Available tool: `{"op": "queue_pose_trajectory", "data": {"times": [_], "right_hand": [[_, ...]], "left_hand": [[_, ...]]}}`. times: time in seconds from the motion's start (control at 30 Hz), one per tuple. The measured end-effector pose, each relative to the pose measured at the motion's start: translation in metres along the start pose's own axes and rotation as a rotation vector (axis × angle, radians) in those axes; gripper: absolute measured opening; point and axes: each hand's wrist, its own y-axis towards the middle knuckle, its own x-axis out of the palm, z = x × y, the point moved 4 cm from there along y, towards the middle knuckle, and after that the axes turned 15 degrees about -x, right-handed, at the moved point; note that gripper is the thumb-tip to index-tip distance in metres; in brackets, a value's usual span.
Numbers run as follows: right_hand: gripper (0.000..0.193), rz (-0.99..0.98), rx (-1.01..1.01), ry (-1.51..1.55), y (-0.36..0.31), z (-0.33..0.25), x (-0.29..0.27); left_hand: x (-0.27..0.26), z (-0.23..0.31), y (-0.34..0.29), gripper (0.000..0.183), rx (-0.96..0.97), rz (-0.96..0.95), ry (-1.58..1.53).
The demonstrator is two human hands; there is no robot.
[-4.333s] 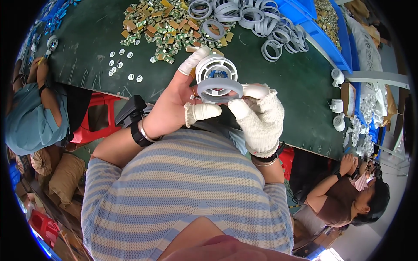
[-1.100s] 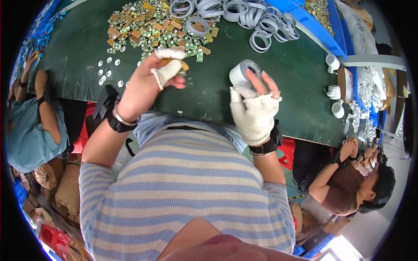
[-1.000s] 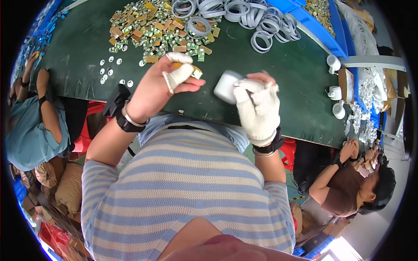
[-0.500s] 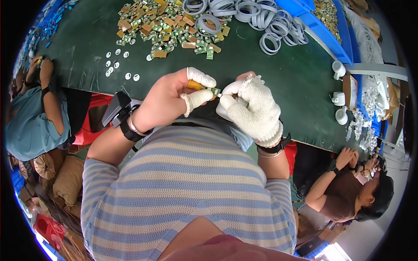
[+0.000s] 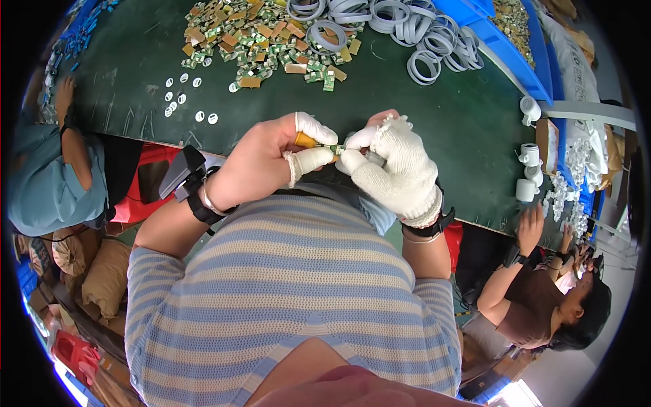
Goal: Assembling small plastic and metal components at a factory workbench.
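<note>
**L hand (image 5: 266, 156) + R hand (image 5: 400, 169) tip to tip, small board (image 5: 338, 148) btwn them**

Both your hands are up in front of your chest, over the near edge of the green bench (image 5: 468, 136). Your L thumb and index, in white finger covers, pinch the board. A yellow piece (image 5: 304, 140) sits in the same grip, further back toward your palm; can't tell if it's joined to the board.

Your R hand, in a knitted glove w/ some bare fingertips, is curled round a greyish piece (image 5: 375, 159). Mostly covered, so can't make out its full shape.

Key relation: the board lies off the end of your L fingertips, pointing at your R. What shows of its long axis runs approx. L to R, w/ a slight dip on the R side. L is the nearer hand, in contact; R thumb and index come right up to the board's R end. Whether they touch or stop just short, can't tell, b/c the fingertips hide it.

Further off: pile of boards (image 5: 264, 41) beyond your L hand, grey rings (image 5: 424, 66) to the R of that pile, white discs (image 5: 182, 98) scattered on the L, white housings (image 5: 528, 154) by the bench's R edge, well apart from your R hand.
</note>
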Motion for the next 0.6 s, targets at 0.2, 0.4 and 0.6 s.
{"op": "queue_pose_trajectory", "data": {"times": [0.2, 0.4, 0.6], "right_hand": [[0.013, -0.094, 0.061, -0.194, -0.001, -0.007, -0.001], [0.013, -0.117, -0.029, -0.203, -0.004, -0.001, 0.0], [0.013, -0.148, 0.013, -0.095, 0.001, 0.0, -0.002]], "left_hand": [[-0.002, -0.001, -0.005, 0.02, 0.023, 0.131, 0.099], [0.0, 0.001, -0.009, 0.023, -0.024, 0.097, 0.165], [0.002, 0.009, -0.012, 0.018, 0.158, 0.132, 0.257]]}}
